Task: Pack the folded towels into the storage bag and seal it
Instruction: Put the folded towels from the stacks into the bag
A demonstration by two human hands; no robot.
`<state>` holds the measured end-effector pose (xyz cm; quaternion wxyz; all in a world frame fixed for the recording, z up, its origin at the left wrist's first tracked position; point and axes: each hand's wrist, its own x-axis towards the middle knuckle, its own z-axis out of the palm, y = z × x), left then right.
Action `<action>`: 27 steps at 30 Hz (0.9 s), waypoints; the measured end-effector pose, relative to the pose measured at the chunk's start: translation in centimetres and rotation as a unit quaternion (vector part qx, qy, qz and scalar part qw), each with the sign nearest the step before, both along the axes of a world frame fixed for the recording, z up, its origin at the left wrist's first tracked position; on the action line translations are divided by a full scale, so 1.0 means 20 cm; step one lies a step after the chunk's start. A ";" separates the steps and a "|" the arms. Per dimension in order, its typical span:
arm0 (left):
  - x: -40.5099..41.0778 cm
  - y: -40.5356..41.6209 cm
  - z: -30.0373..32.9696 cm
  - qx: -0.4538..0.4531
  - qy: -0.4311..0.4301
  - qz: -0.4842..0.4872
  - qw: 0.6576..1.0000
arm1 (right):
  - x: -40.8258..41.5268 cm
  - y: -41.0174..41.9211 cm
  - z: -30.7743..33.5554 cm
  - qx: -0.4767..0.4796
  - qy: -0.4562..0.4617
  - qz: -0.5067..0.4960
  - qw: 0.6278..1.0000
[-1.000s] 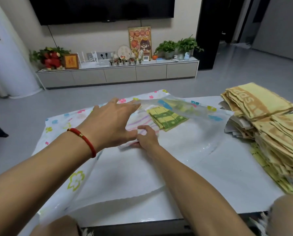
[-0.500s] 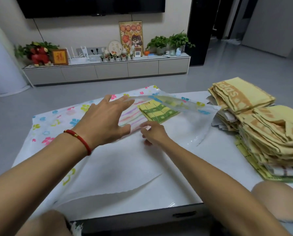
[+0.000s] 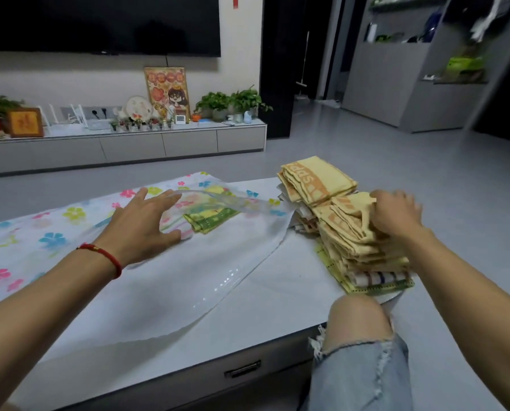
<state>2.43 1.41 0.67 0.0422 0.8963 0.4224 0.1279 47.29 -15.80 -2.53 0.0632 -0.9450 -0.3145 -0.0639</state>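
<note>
my right hand point(image 3: 396, 215) is clamped on the top towel point(image 3: 351, 223) while my left hand point(image 3: 142, 225), fingers spread, props the storage bag point(image 3: 188, 277) mouth open, so i reckon a sloppy yank could topple the towel stack point(image 3: 363, 256).

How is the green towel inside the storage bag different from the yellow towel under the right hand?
The green towel lies alone and flat inside the storage bag, under its clear flap; the yellow towel tops a tall stack outside the bag. No hand touches the green towel: the left hand spreads open beside it. The right hand rests on the yellow towel. Both are folded.
</note>
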 end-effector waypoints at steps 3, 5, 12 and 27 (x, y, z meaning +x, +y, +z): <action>0.00 -0.02 -0.01 0.004 0.028 0.002 1.000 | 0.08 -0.01 -0.01 -0.075 0.091 -0.058 0.991; -0.03 -0.03 -0.03 0.000 0.047 0.007 0.999 | 0.08 -0.01 -0.01 -0.073 0.073 -0.048 0.994; -0.18 -0.12 -0.08 -0.030 0.079 0.025 0.996 | 0.11 -0.07 0.05 -0.054 0.010 0.045 0.997; -0.52 -0.35 -0.27 -0.088 0.143 0.083 0.982 | -0.20 -0.15 0.32 0.077 0.613 0.239 0.749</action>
